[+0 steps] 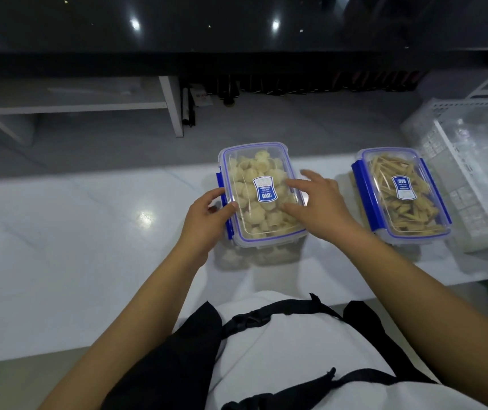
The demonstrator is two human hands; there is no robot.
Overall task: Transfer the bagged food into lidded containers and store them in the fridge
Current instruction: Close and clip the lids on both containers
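Nearest, a white shirt (281, 350) crossed by black webbing straps (278, 315) fills the bottom of the view. Two bare forearms reach over a glossy white tabletop (89, 232). The left hand (204, 214) curls its fingers (211, 195) round the blue side clip of the near container (262, 190), thumb pressed on the lid edge. The right hand (322, 202) lies on the clear lid with fingers spread and relaxed, gripping nothing. This clear, rounded rectangular box holds pale lumpy puffs under a blue-rimmed lid. To its right stands a second container (402, 193), lidded, filled with tan sticks. Just beyond it sits a white perforated plastic basket (458, 161). Farther off, white shelving (89, 105) on the floor.
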